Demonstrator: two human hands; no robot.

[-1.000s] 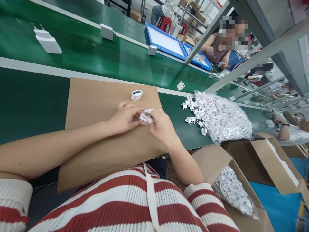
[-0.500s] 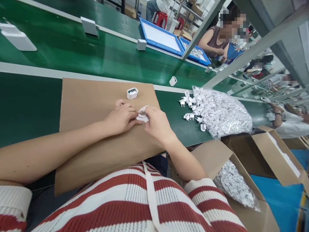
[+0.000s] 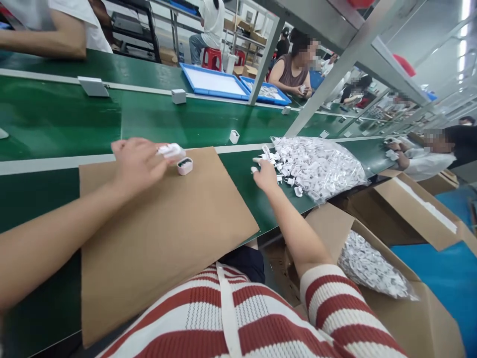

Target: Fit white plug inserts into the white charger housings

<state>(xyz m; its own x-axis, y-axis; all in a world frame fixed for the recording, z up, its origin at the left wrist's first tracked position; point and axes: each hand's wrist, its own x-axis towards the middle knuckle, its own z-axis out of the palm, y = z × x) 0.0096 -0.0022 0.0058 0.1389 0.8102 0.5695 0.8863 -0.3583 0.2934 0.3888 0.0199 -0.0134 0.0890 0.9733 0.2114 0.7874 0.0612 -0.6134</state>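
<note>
My left hand, slightly blurred, is closed around a white charger above the far edge of the cardboard sheet. Just right of it, an open-topped white charger housing stands on the cardboard, with dark parts visible inside. My right hand reaches to the near left edge of a heap of loose white plug pieces. Its fingers are apart, with white coverings on the tips, and I see nothing gripped in them. These plug pieces spill from a clear plastic bag.
A green conveyor belt runs beyond the cardboard, carrying several white chargers such as one white housing. Blue trays stand across it. A metal post rises there. At lower right, an open carton holds another bag. Co-workers sit around the line.
My hands have parted from above the cardboard. The left has moved left and away with the charger; the right has let go and moved right to the plug pieces. The view has shifted.
</note>
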